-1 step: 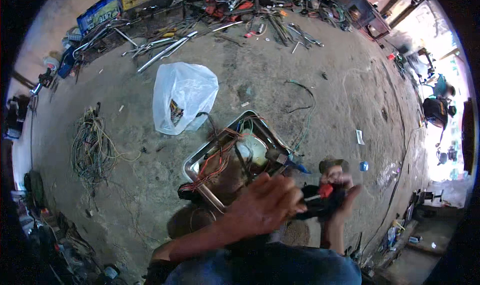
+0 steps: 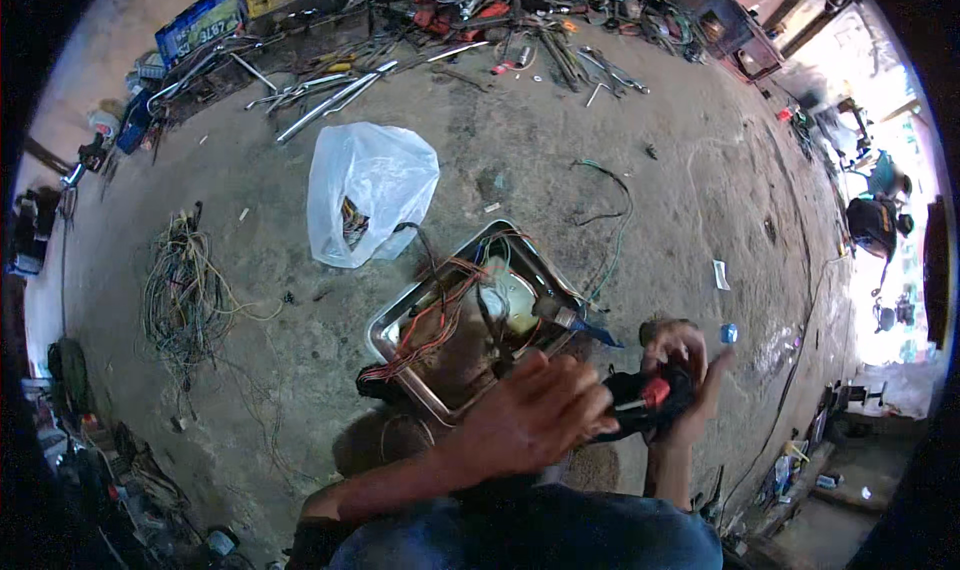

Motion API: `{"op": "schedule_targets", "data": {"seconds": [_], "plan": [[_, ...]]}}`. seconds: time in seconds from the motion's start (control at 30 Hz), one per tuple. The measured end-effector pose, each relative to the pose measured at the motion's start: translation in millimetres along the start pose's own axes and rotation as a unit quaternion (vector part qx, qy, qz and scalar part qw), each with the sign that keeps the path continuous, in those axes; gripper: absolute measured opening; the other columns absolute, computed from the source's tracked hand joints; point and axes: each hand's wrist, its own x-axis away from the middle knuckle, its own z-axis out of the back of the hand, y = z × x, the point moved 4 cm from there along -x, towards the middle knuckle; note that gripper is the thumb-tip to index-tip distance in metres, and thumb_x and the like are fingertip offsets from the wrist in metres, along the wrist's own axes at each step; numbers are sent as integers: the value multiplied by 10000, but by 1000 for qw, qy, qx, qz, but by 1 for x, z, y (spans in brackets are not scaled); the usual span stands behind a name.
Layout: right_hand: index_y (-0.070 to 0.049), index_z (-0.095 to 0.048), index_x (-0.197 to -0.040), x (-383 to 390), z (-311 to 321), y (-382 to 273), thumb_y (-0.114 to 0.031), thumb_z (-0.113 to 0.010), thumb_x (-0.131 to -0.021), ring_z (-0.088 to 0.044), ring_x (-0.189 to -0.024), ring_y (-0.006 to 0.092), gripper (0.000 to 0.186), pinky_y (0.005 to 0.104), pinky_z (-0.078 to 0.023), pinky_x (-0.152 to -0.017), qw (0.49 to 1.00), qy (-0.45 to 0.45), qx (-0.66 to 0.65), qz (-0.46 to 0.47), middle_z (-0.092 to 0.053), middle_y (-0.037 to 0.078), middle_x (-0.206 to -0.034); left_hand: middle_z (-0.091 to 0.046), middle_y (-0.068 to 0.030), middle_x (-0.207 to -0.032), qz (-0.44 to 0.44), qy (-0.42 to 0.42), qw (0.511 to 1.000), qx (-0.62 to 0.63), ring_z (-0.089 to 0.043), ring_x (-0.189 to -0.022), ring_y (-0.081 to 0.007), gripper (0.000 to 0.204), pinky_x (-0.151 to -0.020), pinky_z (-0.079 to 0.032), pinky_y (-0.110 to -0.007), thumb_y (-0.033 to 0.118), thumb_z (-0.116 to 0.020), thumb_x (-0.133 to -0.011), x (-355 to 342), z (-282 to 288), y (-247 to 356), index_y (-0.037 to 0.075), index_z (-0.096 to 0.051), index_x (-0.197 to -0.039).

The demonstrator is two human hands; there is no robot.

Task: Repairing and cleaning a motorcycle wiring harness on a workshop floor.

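My right hand [image 2: 688,385] holds a black object with a red part [image 2: 655,392] and a short pale rod-like strip; its exact kind I cannot make out. Its fingers are bent round the far side of the object, the thumb along the right. My left hand [image 2: 540,410] is curled closed, its fingertips at the object's left end. Just beyond my hands a metal tray [image 2: 408,378] contains brown liquid, red and dark wires [image 2: 425,325] and a pale rounded part [image 2: 512,305]. A blue-handled brush [image 2: 598,333] lies across the tray's right corner.
A white plastic bag [image 2: 375,190] with wiry scraps stands beyond the tray. Tangled wire [image 2: 185,290] lies at the left, a thin green cable [image 2: 625,210] at the right. Tools and metal bars [image 2: 340,100] line the far wall. A blue cap-like piece [image 2: 729,333] sits beside my right hand.
The fingers of my right hand have shifted slightly, and the black object has turned or moved a little. My left hand stays almost in place.
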Motion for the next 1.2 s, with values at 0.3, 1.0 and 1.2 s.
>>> {"op": "schedule_targets", "data": {"seconds": [0.3,1.0,1.2], "plan": [[33,-588,-1295,21,-22,66,-467,-503,-1016,-578,-1183,195,579,317,-415,-1055,805,-296,-111,-502,-603,130,-1323,-559,-135,-1127,17,-119,963,241,-601,-1023,-290,338,-896,-500,-391,175,-631,-935,33,-57,23,26,-623,-1238],[-22,-689,-1097,42,-42,74,-154,-654,-968,-569,-837,55,187,269,-479,-761,846,-439,206,-222,-667,17,-864,-649,-68,-932,436,138,349,818,-690,-931,-271,393,-1017,-509,-515,282,-485,-1039,73,-69,-134,-45,-564,-1242],[-65,-675,-1212,41,-37,67,-261,-623,-990,-632,-850,130,301,314,-507,-825,830,-426,107,-343,-704,43,-890,-555,-19,-844,442,159,371,801,-606,-749,-155,296,-972,-546,-453,129,-567,-990,66,-56,-127,-55,-558,-1222]]}}
